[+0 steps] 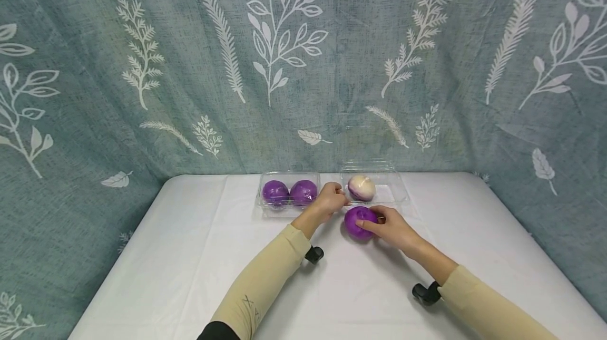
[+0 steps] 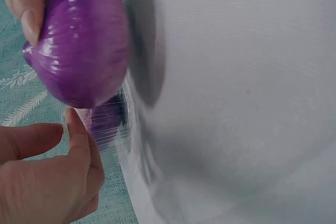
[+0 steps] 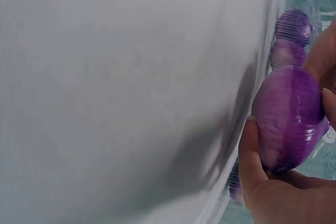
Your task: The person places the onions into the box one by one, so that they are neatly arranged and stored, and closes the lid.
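Observation:
My right hand (image 1: 391,226) grips a glossy purple onion (image 1: 359,222) with thumb and fingers, just in front of a clear plastic container (image 1: 398,192). In the left wrist view the onion (image 2: 86,45) shows fine ribs and a small pointed tip. Inside that container lies one white-and-purple onion (image 1: 362,188). My left hand (image 1: 331,200) pinches the container's near left corner between thumb and index finger. Beyond the held onion, more purple (image 3: 291,35) shows through clear plastic in the right wrist view.
Left of my left hand stands a second clear container (image 1: 265,209) holding two purple onions (image 1: 289,193). Both containers sit near the back edge of the white-covered table (image 1: 189,255). Behind it hangs a green leaf-patterned curtain (image 1: 351,66).

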`<state>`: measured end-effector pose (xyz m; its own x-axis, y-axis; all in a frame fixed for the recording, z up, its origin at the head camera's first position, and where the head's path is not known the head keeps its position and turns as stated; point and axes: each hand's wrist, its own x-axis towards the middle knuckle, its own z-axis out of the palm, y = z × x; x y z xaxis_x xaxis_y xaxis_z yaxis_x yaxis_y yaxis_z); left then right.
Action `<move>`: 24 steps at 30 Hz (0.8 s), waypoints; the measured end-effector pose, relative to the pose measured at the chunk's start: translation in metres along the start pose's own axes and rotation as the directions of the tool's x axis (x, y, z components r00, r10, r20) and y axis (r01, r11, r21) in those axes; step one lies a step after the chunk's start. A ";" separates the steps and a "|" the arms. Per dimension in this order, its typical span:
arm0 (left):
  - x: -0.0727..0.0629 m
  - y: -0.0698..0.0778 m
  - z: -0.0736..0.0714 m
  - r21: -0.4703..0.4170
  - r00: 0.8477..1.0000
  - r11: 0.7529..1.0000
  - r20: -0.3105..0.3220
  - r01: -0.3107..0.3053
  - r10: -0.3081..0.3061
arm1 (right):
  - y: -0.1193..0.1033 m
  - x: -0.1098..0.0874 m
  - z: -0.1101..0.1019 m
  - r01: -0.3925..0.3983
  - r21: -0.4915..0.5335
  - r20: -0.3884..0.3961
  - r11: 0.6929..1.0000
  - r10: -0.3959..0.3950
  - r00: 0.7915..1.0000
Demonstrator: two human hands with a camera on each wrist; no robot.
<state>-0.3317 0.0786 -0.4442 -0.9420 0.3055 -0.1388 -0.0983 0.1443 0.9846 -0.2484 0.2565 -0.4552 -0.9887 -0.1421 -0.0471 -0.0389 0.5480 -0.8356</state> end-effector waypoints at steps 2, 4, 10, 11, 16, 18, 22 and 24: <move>0.001 0.000 0.000 0.003 1.000 1.000 0.006 0.002 -0.002 | 0.000 -0.001 -0.002 0.001 -0.006 -0.007 1.000 -0.001 1.000; 0.001 0.001 0.000 0.004 1.000 1.000 0.009 0.006 -0.006 | 0.000 -0.002 -0.005 0.008 -0.010 -0.003 1.000 -0.008 1.000; 0.001 0.001 0.000 -0.010 1.000 1.000 0.009 -0.004 0.004 | -0.002 -0.006 -0.013 0.001 -0.034 0.007 0.999 0.000 1.000; 0.001 0.000 -0.001 -0.014 1.000 1.000 0.008 -0.008 0.008 | -0.003 -0.007 -0.014 0.001 -0.041 0.008 0.999 0.000 1.000; 0.003 -0.001 -0.001 -0.028 1.000 0.999 0.005 -0.020 0.020 | -0.012 -0.012 -0.023 0.026 -0.054 0.023 0.998 -0.025 0.999; 0.003 -0.002 0.000 -0.033 1.000 0.999 0.004 -0.016 0.017 | -0.015 -0.013 -0.028 0.038 -0.051 0.027 0.998 -0.037 0.999; 0.003 -0.001 0.000 -0.031 1.000 0.999 0.004 -0.007 0.007 | -0.018 -0.014 -0.039 0.047 -0.063 0.023 0.997 -0.046 0.999; 0.003 -0.001 0.000 -0.030 1.000 1.000 0.003 -0.004 0.004 | -0.019 -0.014 -0.045 0.047 -0.069 0.018 0.997 -0.045 0.999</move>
<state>-0.3338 0.0795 -0.4459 -0.9414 0.3090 -0.1350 -0.1039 0.1152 0.9879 -0.2403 0.2846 -0.4139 -0.9832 -0.1814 -0.0188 -0.0948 0.5964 -0.7971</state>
